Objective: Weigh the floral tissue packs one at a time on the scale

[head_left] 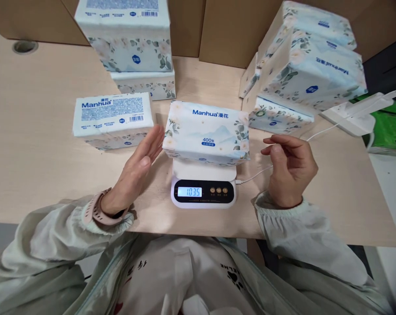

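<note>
A: Where's the Manhua tissue pack [206, 131] sitting?
B: On the digital scale [204, 170], likely set back so the display [189, 192] is showing. Left hand [135, 170] is standing open alongside; right hand [289, 168] is hanging half-curled, gripping nothing visible.

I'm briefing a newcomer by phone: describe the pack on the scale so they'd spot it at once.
Near the front of the table sits a white scale with a lit display. The pack lies on it, between the left hand and right hand. Unlike the other packs, it alone rests on the scale.
</note>
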### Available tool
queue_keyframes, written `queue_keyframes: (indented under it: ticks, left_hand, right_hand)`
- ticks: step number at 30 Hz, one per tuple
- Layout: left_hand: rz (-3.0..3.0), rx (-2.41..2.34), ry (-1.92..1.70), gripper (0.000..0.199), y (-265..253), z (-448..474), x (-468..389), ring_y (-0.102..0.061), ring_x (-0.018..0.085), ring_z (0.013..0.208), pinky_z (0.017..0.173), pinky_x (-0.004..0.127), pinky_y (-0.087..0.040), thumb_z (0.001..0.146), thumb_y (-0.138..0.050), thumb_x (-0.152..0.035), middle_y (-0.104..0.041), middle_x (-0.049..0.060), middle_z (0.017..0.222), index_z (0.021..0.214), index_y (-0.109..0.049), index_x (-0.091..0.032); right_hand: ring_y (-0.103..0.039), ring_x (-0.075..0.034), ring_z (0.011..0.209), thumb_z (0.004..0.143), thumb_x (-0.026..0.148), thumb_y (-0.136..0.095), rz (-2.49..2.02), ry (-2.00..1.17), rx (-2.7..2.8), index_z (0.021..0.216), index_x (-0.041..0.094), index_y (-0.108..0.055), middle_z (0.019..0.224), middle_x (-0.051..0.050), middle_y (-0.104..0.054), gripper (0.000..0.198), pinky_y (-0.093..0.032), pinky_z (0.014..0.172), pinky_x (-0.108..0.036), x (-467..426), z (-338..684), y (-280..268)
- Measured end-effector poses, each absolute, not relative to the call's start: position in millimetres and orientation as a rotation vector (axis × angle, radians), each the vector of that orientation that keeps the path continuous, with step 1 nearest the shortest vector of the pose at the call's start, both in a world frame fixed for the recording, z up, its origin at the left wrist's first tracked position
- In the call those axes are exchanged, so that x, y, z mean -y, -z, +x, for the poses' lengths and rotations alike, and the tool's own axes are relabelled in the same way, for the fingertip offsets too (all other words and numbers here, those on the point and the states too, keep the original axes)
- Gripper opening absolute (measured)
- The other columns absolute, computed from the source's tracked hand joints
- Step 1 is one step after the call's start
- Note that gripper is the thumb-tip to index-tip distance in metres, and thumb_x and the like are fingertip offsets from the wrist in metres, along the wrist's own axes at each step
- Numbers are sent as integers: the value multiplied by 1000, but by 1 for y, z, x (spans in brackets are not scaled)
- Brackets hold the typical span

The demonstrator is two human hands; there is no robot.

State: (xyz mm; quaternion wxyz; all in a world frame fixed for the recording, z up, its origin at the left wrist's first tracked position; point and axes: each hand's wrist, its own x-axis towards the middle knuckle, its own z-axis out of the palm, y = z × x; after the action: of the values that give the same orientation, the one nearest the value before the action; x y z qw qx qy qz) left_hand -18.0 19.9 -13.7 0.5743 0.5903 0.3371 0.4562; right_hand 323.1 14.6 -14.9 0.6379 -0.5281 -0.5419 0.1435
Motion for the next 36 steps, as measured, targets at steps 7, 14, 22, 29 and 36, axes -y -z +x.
queue_keyframes:
  ticks: [7,14,22,29,36]
  left_hand:
    - [1344,-808,-1093,56,7,-14,-18,-27,34,174,147,63,-20,110,-54,-54,-45,-11,177,166,-53,-47]
    - [1342,-808,-1084,57,5,-14,-19,-28,35,173,146,65,-21,108,-57,-58,-48,-13,175,164,-54,-48]
    - [1333,-824,-1090,55,1,-13,-18,-30,35,173,146,64,-24,109,-58,-55,-49,-12,174,164,-55,-47]
    - [1335,-817,-1093,55,0,-14,-17,-29,37,173,146,67,-21,110,-57,-54,-49,-10,175,164,-55,-45]
    - [1332,-839,-1100,57,-1,-13,-17,-29,37,173,146,67,-21,109,-57,-55,-49,-8,175,164,-55,-43]
  right_hand:
    - [-74,-21,78,98,39,-78,-1225,-339,1233,108,33,-82,100,-2,-81,13,-61,75,-42,-14,323,14]
    - [-73,-24,80,97,41,-79,-1263,-340,1242,109,36,-81,102,-3,-81,13,-60,75,-45,-10,322,11]
    - [-71,-22,80,97,41,-79,-1264,-354,1259,109,35,-82,102,-2,-79,13,-59,77,-43,-8,323,12]
    - [-72,-20,77,95,39,-81,-1246,-325,1266,107,33,-82,99,-2,-80,13,-59,73,-41,-10,325,14]
    - [-71,-22,76,97,40,-80,-1241,-315,1276,106,36,-83,98,-3,-79,11,-59,71,-44,-9,324,14]
